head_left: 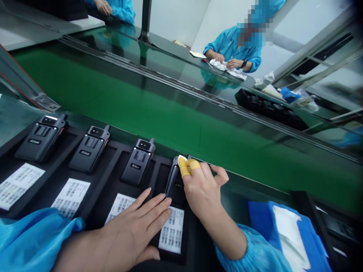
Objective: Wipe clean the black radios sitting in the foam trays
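Several dark handheld radios marked "Riton" lie back side up in a black foam tray (pixel 104 177), each above a white barcode label. My right hand (pixel 202 185), with yellow covers on two fingers, pinches a small white wipe (pixel 182 158) against the top of the rightmost radio (pixel 171 183) and hides much of it. Flat, with fingers stretched out, my left hand (pixel 136 226) rests across the tray. Its fingertips reach the lower end of that radio, and it partly covers the label (pixel 172 230) below. Another radio (pixel 138 162) lies just to the left.
A green conveyor belt (pixel 181 121) runs behind the tray. Blue and white cloths (pixel 292 234) lie at the right, beside another black tray (pixel 304 200). Across the belt, a person in blue (pixel 232 49) handles white material; another person's hands (pixel 103 6) show at the top left.
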`<state>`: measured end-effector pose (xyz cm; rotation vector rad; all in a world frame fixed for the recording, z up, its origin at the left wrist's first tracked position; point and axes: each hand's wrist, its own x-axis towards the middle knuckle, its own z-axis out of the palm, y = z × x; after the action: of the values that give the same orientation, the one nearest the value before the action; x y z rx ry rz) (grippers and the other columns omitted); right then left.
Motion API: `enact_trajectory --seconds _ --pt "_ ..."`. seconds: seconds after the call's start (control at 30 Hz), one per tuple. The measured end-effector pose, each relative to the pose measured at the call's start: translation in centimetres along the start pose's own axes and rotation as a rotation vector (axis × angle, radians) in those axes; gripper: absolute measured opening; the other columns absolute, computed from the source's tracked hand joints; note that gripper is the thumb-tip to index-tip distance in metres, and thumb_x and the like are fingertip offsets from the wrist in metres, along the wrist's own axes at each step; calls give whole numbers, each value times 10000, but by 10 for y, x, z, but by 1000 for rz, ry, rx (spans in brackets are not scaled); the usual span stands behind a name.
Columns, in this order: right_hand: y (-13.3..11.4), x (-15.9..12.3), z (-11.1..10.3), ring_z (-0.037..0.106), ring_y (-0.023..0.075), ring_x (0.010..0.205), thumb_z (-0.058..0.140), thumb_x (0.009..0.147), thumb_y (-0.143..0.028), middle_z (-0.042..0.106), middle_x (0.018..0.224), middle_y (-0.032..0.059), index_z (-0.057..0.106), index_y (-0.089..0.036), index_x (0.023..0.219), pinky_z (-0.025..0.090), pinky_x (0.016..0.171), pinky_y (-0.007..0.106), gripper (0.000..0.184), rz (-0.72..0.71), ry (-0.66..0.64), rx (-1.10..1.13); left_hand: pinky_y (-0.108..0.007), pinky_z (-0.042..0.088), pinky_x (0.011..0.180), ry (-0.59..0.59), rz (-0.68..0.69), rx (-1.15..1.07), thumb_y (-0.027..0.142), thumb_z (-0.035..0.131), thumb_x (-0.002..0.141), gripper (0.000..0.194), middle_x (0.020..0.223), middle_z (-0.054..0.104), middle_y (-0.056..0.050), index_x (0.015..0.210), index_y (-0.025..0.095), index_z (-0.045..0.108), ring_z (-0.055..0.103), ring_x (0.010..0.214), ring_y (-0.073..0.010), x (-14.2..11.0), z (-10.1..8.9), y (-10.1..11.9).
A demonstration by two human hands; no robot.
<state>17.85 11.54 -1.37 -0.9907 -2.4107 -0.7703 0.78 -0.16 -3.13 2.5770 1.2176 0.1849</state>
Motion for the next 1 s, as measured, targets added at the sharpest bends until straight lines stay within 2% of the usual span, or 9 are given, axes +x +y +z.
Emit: enact_trajectory --seconds 0.17,0.33,0.43,0.6,0.7,0.9,1.0 --pt "6 -6 -2 439 155 736 467 781 -2 630 771 31 629 -185 643 183 874 398 281 3 -20 1 -481 298 1120 -50 6 45 465 617 839 674 1454 402 -149 1370 100 421 385 1345 -302 1 -15 4" --pt "9 -14 -5 426 159 713 437 774 11 556 646 4 600 -204 595 192 865 381 324 -28 -40 -57 -431 288 1135 -42 -18 49 431 552 894 591 1462 400 -111 1382 128 415 381 1353 -266 -1 -30 7" --pt "8 -15 -6 433 164 712 432 778 16 543 631 4 603 -202 605 194 856 388 327 -12 -33 -62 -429 255 1151 -25 -17 3 426 547 898 585 1463 402 -104 1393 147 405 368 1362 -259 -1 -24 5" --pt "9 -17 -7 429 168 711 439 805 -9 572 674 13 624 -200 657 208 845 383 304 -19 -57 -71 -475 151 1175 15 -30 -39 467 590 856 698 1489 367 -114 1431 165 335 270 1408 -269 -4 3 2" --pt "12 -18 -7 434 177 731 445 792 -8 571 680 23 604 -199 620 215 856 384 303 -18 -86 -55 -478 115 1180 48 -30 -33 481 598 845 733 1498 350 -118 1438 157 314 230 1422 -267 -6 12 2" --pt "15 -18 -7 452 180 779 475 771 4 593 761 28 629 -200 679 218 896 396 271 -6 -152 -32 -482 99 1182 79 -8 -26 486 615 832 756 1499 348 -124 1432 137 315 205 1429 -271 -6 14 1" --pt "19 -18 -6 456 184 798 462 789 -11 596 779 29 635 -201 701 217 903 409 271 -5 -193 -47 -500 143 1170 33 -7 -23 459 628 830 752 1501 343 -125 1432 136 315 243 1415 -286 -4 10 1"
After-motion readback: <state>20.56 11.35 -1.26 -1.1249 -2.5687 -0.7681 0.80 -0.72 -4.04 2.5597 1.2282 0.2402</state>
